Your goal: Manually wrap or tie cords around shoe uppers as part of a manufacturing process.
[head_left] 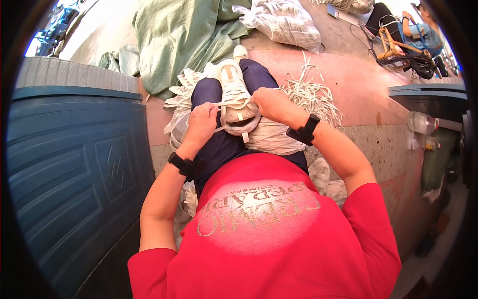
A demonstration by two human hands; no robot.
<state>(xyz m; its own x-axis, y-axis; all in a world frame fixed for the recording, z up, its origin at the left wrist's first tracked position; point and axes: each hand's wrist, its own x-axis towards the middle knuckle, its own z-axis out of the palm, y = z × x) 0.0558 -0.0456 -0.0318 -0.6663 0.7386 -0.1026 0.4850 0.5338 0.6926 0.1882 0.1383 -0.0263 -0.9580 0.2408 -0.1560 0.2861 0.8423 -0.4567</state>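
Note:
A cream sneaker (pixel 231 92) lies across my thighs, its heel end toward me and its toe pointing away. Its pale shoelace (pixel 235 103) runs across near the ankle opening. My left hand (pixel 201 122) is closed, pinching one part of the lace to the left of the shoe. On the other side, my right hand (pixel 280 105) is closed on the lace close to the shoe's edge; its fingertips are partly hidden. Beside my right thigh rests a bundle of pale laces (pixel 279 137).
A loose heap of laces (pixel 313 94) spreads on the pink ground at right. Beyond my feet are a green tarp (pixel 174 45) and a white plastic sack (pixel 284 25). A blue panelled door (pixel 74 169) stands left. More shoes (pixel 323 177) lie by my right hip. Another person (pixel 423 32) sits far right.

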